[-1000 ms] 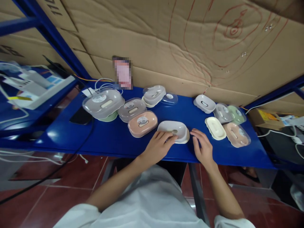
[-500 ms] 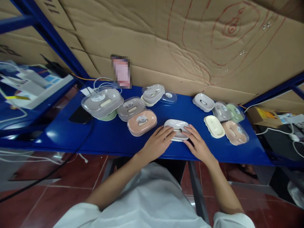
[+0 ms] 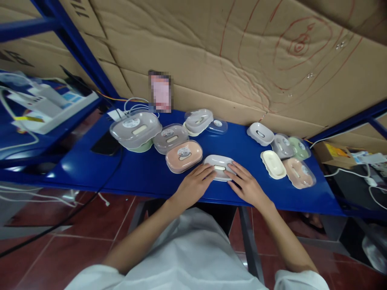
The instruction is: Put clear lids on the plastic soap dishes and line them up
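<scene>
A white soap dish (image 3: 218,164) lies near the front edge of the blue table (image 3: 145,173). My left hand (image 3: 193,184) rests on its left end with fingers stretched over the lid. My right hand (image 3: 246,185) lies on its right end, fingers flat and pressing down. Both hands hold the dish between them. To its left sits a pink soap dish (image 3: 184,155) with a clear lid.
Grey lidded dishes (image 3: 136,129) cluster at the left, with a black phone (image 3: 106,144) beside them. At the right stand a cream dish (image 3: 273,164), a pink one (image 3: 299,172), a green one (image 3: 299,147) and a white lid (image 3: 260,133). Cardboard covers the wall behind.
My right hand moved left from the bare table onto the white dish's right end. The dish sits flatter between both hands, which press on it.
</scene>
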Demonstrator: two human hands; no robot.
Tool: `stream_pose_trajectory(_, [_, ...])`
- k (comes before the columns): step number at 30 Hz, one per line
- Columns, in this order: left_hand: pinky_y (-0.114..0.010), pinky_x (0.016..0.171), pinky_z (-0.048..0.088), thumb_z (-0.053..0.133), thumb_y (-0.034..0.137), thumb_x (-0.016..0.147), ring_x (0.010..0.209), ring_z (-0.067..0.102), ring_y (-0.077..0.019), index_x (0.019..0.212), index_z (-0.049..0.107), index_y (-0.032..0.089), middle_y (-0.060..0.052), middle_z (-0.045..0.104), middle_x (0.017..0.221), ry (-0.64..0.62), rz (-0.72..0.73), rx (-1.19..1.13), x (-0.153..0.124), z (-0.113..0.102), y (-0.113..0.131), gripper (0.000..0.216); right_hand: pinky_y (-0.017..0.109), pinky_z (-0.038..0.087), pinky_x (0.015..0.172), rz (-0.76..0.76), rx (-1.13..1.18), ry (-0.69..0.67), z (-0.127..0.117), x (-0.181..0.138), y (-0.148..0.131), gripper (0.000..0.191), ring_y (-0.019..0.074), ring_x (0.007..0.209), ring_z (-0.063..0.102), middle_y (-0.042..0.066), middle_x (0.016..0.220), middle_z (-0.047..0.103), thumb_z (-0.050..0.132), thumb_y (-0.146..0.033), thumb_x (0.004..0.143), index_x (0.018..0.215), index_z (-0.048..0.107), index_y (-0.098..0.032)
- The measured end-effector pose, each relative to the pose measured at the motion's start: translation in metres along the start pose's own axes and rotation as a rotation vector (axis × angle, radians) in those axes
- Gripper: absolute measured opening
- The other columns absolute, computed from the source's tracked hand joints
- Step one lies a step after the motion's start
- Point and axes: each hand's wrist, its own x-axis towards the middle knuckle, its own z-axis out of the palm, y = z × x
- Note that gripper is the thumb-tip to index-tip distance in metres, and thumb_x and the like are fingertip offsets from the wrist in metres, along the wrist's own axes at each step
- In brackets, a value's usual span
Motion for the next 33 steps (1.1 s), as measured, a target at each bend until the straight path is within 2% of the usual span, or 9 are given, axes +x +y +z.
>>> stream_pose_trajectory(5, [-0.050, 0.121, 0.053, 0.055, 0.021, 0.108, 0.143, 0.061, -0.0286, 0.137, 0.067, 0.015, -0.014, 0.069, 0.144, -0.021, -0.032, 0.012, -0.005, -0.004, 0.002, 0.033, 0.055, 0.040, 0.130, -0.017, -0.015, -0.011, -0.017, 0.052, 0.008, 0.048, 0.0257, 0.157, 0.044, 0.005, 0.165, 0.053, 0.043, -0.035, 0.113, 0.159, 0.053, -0.029])
stream_pose_trajectory(9, [-0.050, 0.124, 0.050, 0.055, 0.022, 0.107, 0.146, 0.057, -0.0281, 0.141, 0.065, 0.017, -0.014, 0.066, 0.148, -0.059, -0.049, 0.002, -0.002, -0.006, 0.004, 0.035, 0.054, 0.035, 0.132, 0.058, -0.035, 0.049, -0.009, 0.126, 0.058, 0.056, 0.0266, 0.159, 0.040, 0.009, 0.169, 0.046, 0.032, -0.041, 0.113, 0.164, 0.044, -0.023])
stream_pose_trajectory(11, [-0.050, 0.123, 0.051, 0.055, 0.021, 0.107, 0.145, 0.058, -0.0285, 0.141, 0.064, 0.015, -0.014, 0.066, 0.148, -0.059, -0.040, 0.014, -0.001, -0.008, 0.004, 0.035, 0.057, 0.034, 0.130, 0.128, -0.052, 0.042, 0.002, 0.154, 0.085, 0.061, 0.0313, 0.159, 0.039, 0.014, 0.169, 0.046, 0.036, -0.048, 0.111, 0.164, 0.043, -0.019])
stream_pose_trajectory(13, [-0.050, 0.123, 0.051, 0.056, 0.021, 0.107, 0.145, 0.058, -0.0292, 0.141, 0.063, 0.014, -0.015, 0.066, 0.148, -0.056, -0.035, 0.022, -0.001, -0.009, 0.005, 0.036, 0.060, 0.037, 0.126, 0.181, -0.075, 0.026, 0.011, 0.165, 0.104, 0.066, 0.0360, 0.155, 0.043, 0.019, 0.164, 0.050, 0.044, -0.055, 0.108, 0.162, 0.046, -0.017])
stream_pose_trajectory(15, [-0.050, 0.122, 0.052, 0.057, 0.022, 0.107, 0.144, 0.059, -0.0294, 0.140, 0.064, 0.016, -0.015, 0.065, 0.148, -0.059, -0.046, 0.017, -0.002, -0.011, 0.005, 0.034, 0.061, 0.042, 0.121, 0.203, -0.097, 0.024, 0.016, 0.158, 0.112, 0.065, 0.0388, 0.145, 0.052, 0.021, 0.153, 0.057, 0.052, -0.057, 0.105, 0.157, 0.053, -0.017])
stream_pose_trajectory(18, [-0.050, 0.120, 0.054, 0.059, 0.023, 0.106, 0.143, 0.059, -0.0307, 0.131, 0.068, 0.018, -0.016, 0.061, 0.151, -0.032, -0.080, 0.003, -0.002, -0.013, 0.005, 0.027, 0.061, 0.047, 0.114, 0.229, -0.120, 0.063, 0.013, 0.122, 0.109, 0.057, 0.0397, 0.133, 0.059, 0.019, 0.134, 0.063, 0.060, -0.056, 0.102, 0.144, 0.064, -0.019])
stream_pose_trajectory(23, [-0.053, 0.122, 0.051, 0.061, 0.022, 0.105, 0.146, 0.056, -0.0317, 0.121, 0.070, 0.019, -0.017, 0.055, 0.155, 0.057, -0.126, -0.076, -0.005, -0.011, 0.002, 0.019, 0.054, 0.053, 0.113, 0.279, 0.019, 0.163, -0.006, 0.046, 0.083, 0.045, 0.0343, 0.134, 0.061, 0.014, 0.132, 0.061, 0.064, -0.053, 0.102, 0.136, 0.066, -0.024])
stream_pose_trajectory(28, [-0.049, 0.122, 0.052, 0.064, 0.028, 0.104, 0.151, 0.052, -0.0305, 0.152, 0.053, 0.026, -0.015, 0.051, 0.161, 0.057, -0.220, -0.152, -0.007, -0.008, 0.002, 0.049, 0.051, 0.055, 0.115, 0.330, 0.231, 0.251, -0.020, 0.004, 0.033, 0.038, 0.0285, 0.132, 0.064, 0.010, 0.139, 0.063, 0.064, -0.045, 0.104, 0.140, 0.064, -0.032])
stream_pose_trajectory(33, [-0.048, 0.119, 0.054, 0.069, 0.034, 0.102, 0.148, 0.055, -0.0305, 0.166, 0.034, 0.030, -0.017, 0.041, 0.169, 0.041, -0.283, -0.224, -0.009, -0.005, -0.001, 0.073, 0.052, 0.051, 0.122, 0.181, 0.174, 0.203, -0.006, -0.003, -0.008, 0.048, 0.0296, 0.147, 0.054, 0.011, 0.146, 0.057, 0.057, -0.034, 0.109, 0.156, 0.055, -0.036])
